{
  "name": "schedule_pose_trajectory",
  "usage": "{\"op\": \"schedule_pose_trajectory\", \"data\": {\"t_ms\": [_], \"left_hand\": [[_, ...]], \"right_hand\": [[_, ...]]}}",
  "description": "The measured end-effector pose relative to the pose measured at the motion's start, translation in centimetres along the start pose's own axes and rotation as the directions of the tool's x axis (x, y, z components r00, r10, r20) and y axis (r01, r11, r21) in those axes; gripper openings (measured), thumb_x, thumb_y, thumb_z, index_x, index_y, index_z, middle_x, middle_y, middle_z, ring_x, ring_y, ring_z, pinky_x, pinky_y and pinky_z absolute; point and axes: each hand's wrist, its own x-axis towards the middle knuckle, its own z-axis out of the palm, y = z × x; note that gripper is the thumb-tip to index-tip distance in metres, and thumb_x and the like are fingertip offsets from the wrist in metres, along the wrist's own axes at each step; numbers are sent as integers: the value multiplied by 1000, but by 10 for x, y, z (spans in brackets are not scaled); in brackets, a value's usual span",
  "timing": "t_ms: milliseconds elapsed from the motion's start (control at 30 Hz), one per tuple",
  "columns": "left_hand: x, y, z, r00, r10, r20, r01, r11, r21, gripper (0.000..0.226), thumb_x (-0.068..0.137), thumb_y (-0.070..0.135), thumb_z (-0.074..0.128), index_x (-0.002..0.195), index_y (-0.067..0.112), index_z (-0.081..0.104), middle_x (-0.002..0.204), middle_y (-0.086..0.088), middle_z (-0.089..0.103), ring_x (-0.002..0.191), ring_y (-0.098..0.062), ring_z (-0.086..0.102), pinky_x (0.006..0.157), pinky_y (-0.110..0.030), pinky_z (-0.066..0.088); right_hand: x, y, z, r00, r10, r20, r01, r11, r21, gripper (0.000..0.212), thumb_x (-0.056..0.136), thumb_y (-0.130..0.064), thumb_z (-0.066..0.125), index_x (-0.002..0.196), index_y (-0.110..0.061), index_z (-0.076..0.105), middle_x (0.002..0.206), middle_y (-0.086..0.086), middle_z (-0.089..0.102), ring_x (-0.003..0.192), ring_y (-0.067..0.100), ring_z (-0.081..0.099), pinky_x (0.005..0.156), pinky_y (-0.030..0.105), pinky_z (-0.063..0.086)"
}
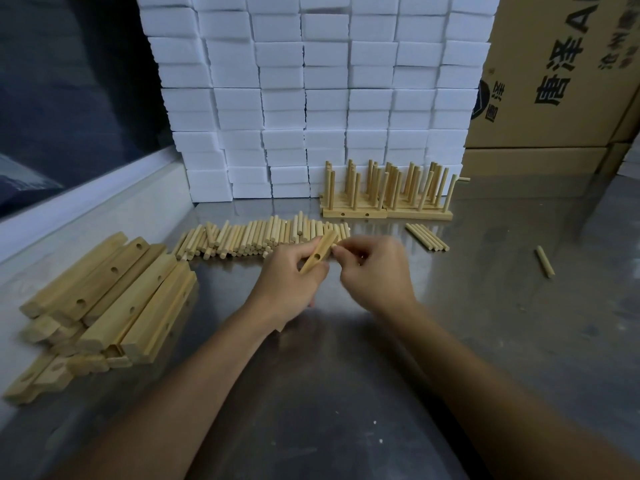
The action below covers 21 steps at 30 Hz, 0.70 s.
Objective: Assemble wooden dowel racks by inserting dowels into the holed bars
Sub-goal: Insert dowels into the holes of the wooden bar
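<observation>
My left hand [291, 275] grips a holed wooden bar [318, 252], tilted with its far end up and one hole facing me. My right hand [374, 268] is close beside the bar's upper end, fingers curled; it looks to pinch a dowel at the fingertips, mostly hidden and blurred. A long heap of loose dowels [256, 237] lies just behind both hands. A pile of holed bars [110, 299] sits at the left. Finished racks [388, 192] with upright dowels stand behind on the right.
A small bundle of dowels [426, 237] and a single dowel [545, 261] lie on the metal table [346, 393] to the right. A wall of white foam blocks [311, 98] stands at the back, cardboard boxes [561, 81] at the back right.
</observation>
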Motion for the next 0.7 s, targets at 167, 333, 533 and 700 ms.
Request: {"op": "schedule_pose_trajectory", "data": {"t_ms": [167,333,533,700], "left_hand": [[-1,1,-2,1000,23,3,-23,1000,11,44,94,8,59,115,46,66,85,-5,67,46,-18,52,40,-35,48],[-2,0,1,999,20,30,-21,998,65,38,95,10,60,125,32,66,91,2,70,50,-19,49,47,-47,48],[-4,5,4,982,-186,24,187,969,-159,31,97,14,59,122,32,66,76,-14,67,47,-17,54,41,-25,41],[-4,8,9,929,-359,92,367,859,-357,17,99,15,58,112,18,69,90,-9,64,47,-16,55,40,-25,42]], "right_hand": [[2,-6,4,998,42,-38,-43,999,-9,14,90,-20,64,84,-18,77,61,-6,64,54,10,55,51,28,48],[9,-6,-11,765,496,410,-643,608,465,18,90,-14,59,89,-6,75,57,-3,54,43,6,34,39,21,25],[13,-12,-12,861,472,189,-492,679,545,15,82,-2,58,93,0,69,79,9,63,71,18,58,60,28,48],[18,-10,-20,837,487,251,-519,557,649,13,86,-1,58,90,3,69,79,16,69,72,23,67,64,27,59]]}}
